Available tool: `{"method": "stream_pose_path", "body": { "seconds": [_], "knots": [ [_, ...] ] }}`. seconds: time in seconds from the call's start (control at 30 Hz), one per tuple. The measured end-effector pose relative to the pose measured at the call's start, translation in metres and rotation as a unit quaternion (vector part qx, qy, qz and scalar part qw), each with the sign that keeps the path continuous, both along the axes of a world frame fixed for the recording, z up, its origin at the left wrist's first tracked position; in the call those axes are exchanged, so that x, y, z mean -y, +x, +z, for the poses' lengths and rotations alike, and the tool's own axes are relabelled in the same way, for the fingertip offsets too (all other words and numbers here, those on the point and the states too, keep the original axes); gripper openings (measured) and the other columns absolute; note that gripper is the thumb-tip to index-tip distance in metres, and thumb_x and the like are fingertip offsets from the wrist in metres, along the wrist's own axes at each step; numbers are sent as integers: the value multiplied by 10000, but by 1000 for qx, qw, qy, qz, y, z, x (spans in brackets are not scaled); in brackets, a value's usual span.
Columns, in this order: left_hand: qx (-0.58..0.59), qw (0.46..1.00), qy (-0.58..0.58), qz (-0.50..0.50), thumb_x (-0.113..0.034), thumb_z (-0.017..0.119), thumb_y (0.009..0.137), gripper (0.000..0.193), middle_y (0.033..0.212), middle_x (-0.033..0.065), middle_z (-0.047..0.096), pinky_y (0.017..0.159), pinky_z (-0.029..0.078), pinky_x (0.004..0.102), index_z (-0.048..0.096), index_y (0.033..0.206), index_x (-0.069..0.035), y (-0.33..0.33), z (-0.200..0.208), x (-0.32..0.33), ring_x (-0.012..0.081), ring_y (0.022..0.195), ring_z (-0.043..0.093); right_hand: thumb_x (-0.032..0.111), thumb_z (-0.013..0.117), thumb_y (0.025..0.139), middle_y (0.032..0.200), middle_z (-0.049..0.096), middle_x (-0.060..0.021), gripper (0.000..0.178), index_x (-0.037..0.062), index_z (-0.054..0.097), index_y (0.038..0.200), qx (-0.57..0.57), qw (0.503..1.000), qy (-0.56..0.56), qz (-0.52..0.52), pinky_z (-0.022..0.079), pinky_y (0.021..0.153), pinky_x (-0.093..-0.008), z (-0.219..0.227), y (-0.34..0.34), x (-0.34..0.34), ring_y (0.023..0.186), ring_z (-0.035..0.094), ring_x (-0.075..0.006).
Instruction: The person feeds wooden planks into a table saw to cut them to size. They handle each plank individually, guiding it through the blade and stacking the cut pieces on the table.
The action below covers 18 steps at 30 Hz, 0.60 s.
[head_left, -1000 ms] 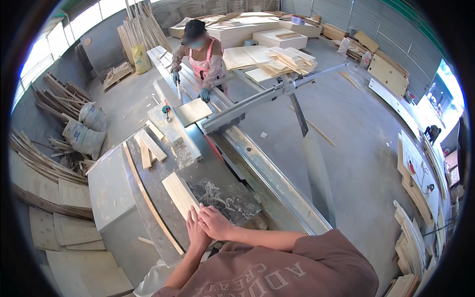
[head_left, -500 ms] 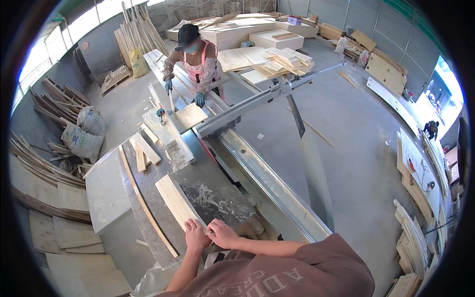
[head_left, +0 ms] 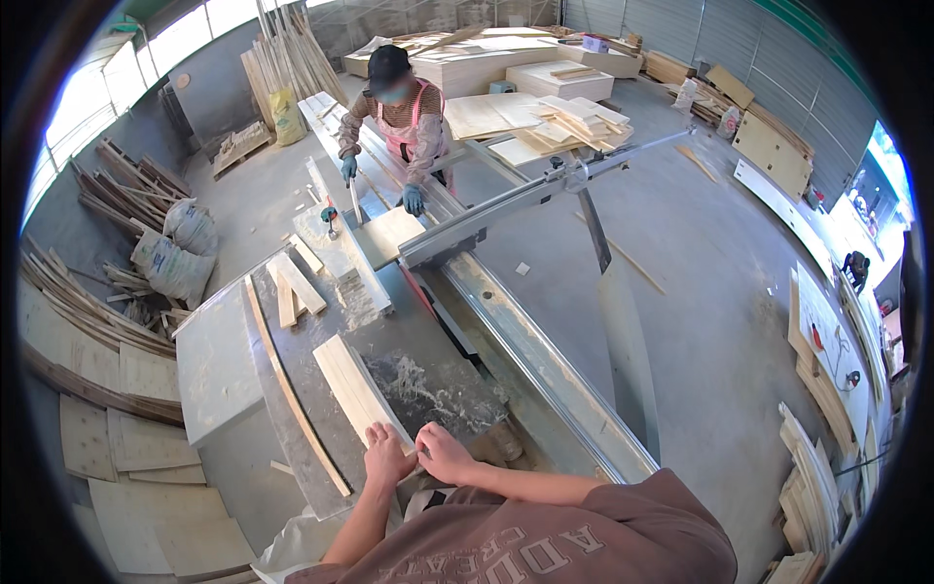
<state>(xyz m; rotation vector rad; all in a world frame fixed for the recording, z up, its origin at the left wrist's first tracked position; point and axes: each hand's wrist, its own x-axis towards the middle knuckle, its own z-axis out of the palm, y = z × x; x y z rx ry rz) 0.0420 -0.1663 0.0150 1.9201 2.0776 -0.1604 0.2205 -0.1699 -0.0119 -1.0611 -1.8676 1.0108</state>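
Observation:
A narrow stack of pale wooden strips lies lengthwise on the dusty metal saw table, its near end toward me. My left hand grips that near end, fingers curled over the top. Against the right corner of the same end, my right hand is closed with its fingertips at the wood. The undersides of both grips are hidden. Across the saw, a gloved co-worker holds a thin stick in one hand and rests the other on a pale board.
Short wood offcuts and a long thin strip lie left of the stack. A metal fence arm crosses above the sliding rail on the right. Plywood sheets lean at the lower left; white sacks stand beyond.
The view has shifted slightly, so the scene sits a little further right. My hands stay at the near end of the wooden strips. The co-worker's pose is nearly the same.

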Motion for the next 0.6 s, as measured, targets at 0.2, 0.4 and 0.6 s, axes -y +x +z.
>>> {"method": "stream_pose_path", "body": {
  "seconds": [0.2,0.4,0.6],
  "knots": [
    [7,1000,18,-19,-542,772,854,1061,1673,363,352,1172,502,501,372,1599,100,-3,-1,3,514,1586,307,103,710,917,1070,602,-144,124,42,614,964,39,999,18,-22,541,871,-463,3,-1,3,1028,642,-367],
    [24,999,17,-13,-463,803,820,1060,1673,372,341,1168,507,501,354,1598,99,-2,6,5,516,1587,301,237,642,1030,915,700,-198,212,37,628,959,116,993,9,-27,537,778,-544,-2,3,-7,873,673,-436],
    [22,999,22,-15,-403,815,779,1046,1665,372,350,1158,520,499,367,1585,90,-3,8,8,518,1585,301,134,564,995,912,715,-208,128,43,611,918,53,993,-83,-67,515,735,-593,5,2,-4,896,693,-467]
  ]
}}
